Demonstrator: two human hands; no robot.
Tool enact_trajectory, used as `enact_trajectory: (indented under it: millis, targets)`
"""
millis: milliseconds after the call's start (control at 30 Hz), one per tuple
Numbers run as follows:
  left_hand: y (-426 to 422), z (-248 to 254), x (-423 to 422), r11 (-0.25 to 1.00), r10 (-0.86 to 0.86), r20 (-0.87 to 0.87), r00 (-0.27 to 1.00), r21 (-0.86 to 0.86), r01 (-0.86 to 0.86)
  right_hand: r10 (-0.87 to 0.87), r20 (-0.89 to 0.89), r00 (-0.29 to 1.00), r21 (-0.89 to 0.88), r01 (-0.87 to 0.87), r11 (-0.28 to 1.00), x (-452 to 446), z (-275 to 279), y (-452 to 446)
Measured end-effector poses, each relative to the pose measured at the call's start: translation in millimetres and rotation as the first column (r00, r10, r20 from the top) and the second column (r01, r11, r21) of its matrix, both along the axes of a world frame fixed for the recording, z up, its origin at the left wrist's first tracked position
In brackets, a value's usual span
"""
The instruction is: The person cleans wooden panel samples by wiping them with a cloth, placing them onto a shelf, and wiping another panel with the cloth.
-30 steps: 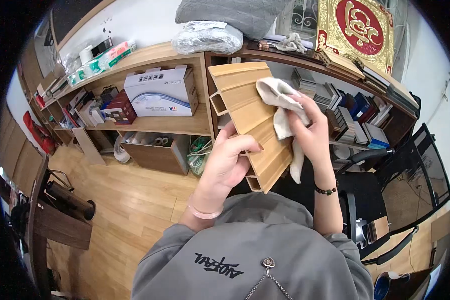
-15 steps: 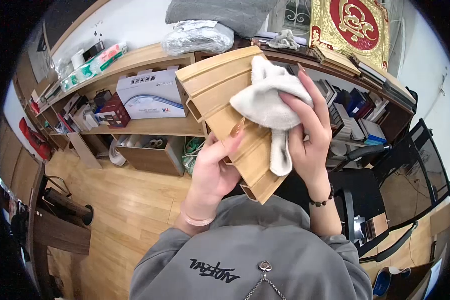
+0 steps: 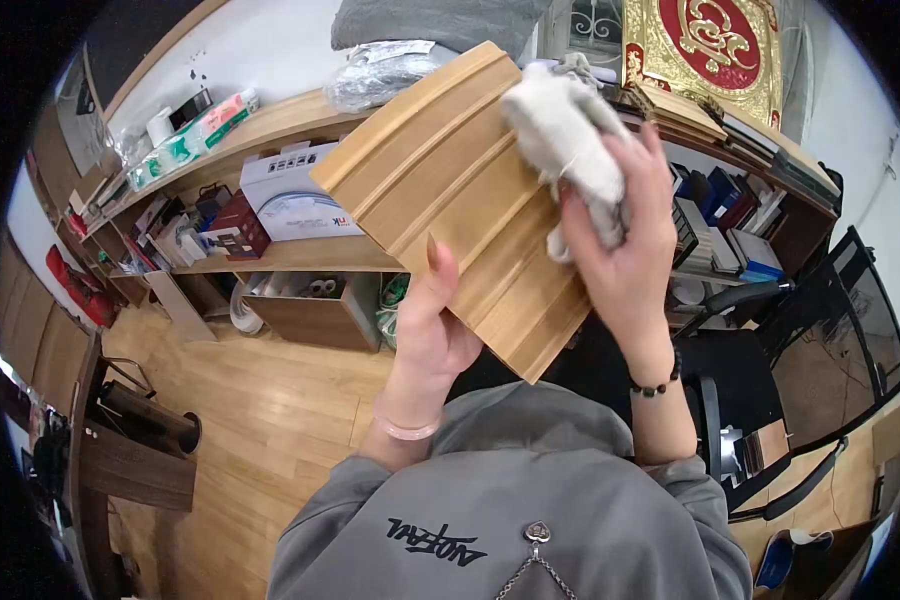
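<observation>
A ribbed wood-grain panel (image 3: 450, 200), light brown with raised parallel ridges, is held up tilted in front of my chest. My left hand (image 3: 430, 325) grips its lower left edge, thumb on the ridged face and the other fingers hidden behind. Bunched in my right hand (image 3: 625, 235) is a white cloth (image 3: 570, 135), slightly blurred, lying against the panel's upper right edge. Part of the cloth hangs below my right fingers along that edge.
Behind the panel runs a long wooden shelf unit (image 3: 300, 262) with a white box (image 3: 295, 195) and books. Plastic-wrapped packages (image 3: 385, 75) lie on top. A black mesh office chair (image 3: 820, 330) stands at the right, and a dark desk (image 3: 135, 470) at the left.
The panel has tilted so its ridged face shows more fully and its hollow ends no longer show. My right hand and the cloth have shifted from across its face to the right edge.
</observation>
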State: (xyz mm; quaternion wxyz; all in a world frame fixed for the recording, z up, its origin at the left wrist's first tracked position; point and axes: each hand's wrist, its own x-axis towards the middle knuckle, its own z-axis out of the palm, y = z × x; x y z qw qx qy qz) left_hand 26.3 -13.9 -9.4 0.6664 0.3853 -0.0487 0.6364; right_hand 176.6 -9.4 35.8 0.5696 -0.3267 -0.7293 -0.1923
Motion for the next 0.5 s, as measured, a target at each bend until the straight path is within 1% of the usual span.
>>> enact_trajectory:
  millis: [67, 100, 133, 167, 200, 233, 267, 300, 333, 467, 500]
  targets:
    - [-4, 16, 3, 0.999, 0.04, -0.069, 0.997, 0.027, -0.038, 0.035, -0.119, 0.992, -0.034, -0.039, 0.999, 3, 1, 9]
    - [2, 13, 3, 0.999, 0.039, -0.066, 0.997, 0.032, -0.037, 0.054, -0.176, 0.983, -0.049, -0.063, 0.997, 4, 2, 11]
    - [12, 5, -1, 0.988, -0.149, 0.053, 0.987, 0.033, 0.148, 0.055, -0.175, 0.983, -0.047, -0.065, 0.997, -2, -2, 2]
    - [22, -4, -5, 0.944, -0.33, 0.168, 0.929, 0.053, 0.325, 0.204, 0.021, 0.979, -0.06, -0.202, 0.978, -12, -13, -16]
    - [22, -3, -7, 0.868, -0.493, 0.275, 0.825, 0.092, 0.488, 0.344, 0.21, 0.915, -0.1, -0.33, 0.939, -18, -19, -26]
    - [19, -3, -6, 0.869, -0.492, 0.275, 0.826, 0.089, 0.487, 0.346, 0.208, 0.915, -0.102, -0.331, 0.938, -14, -19, -23]
    - [15, -1, -5, 0.951, -0.305, 0.249, 0.919, 0.033, 0.307, 0.26, 0.136, 0.956, -0.066, -0.253, 0.965, -4, -17, -17]
    - [8, 6, -3, 0.994, -0.106, 0.209, 0.972, -0.017, 0.112, 0.17, 0.061, 0.983, -0.036, -0.169, 0.985, 6, -15, -11]
    - [2, 10, -1, 0.995, 0.095, 0.16, 0.983, -0.057, -0.087, 0.079, -0.018, 0.997, -0.012, -0.079, 0.997, 10, -15, -9]
    - [-8, 17, 2, 0.994, 0.106, 0.205, 0.973, -0.018, -0.105, 0.099, -0.065, 0.993, 0.05, -0.096, 0.994, 11, -19, -11]
    - [4, 12, -4, 0.994, 0.109, 0.209, 0.972, -0.013, -0.108, 0.103, -0.062, 0.993, 0.054, -0.1, 0.994, 6, -21, -19]
